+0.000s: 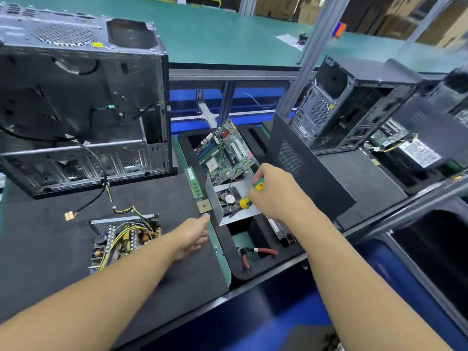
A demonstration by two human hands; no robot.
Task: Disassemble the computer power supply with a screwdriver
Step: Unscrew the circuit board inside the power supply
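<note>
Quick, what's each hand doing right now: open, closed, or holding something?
Left hand: open, reaching forward, holding nothing.
Right hand: grips the yellow-and-green plastic-handled screwdriver.

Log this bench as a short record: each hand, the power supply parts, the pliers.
right hand: grips the screwdriver above the metal cover
left hand: open, empty, fingers toward the tray
power supply: opened, insides exposed, on the black mat
metal cover: on the tray, beside the motherboard
pliers: near tray compartment
</note>
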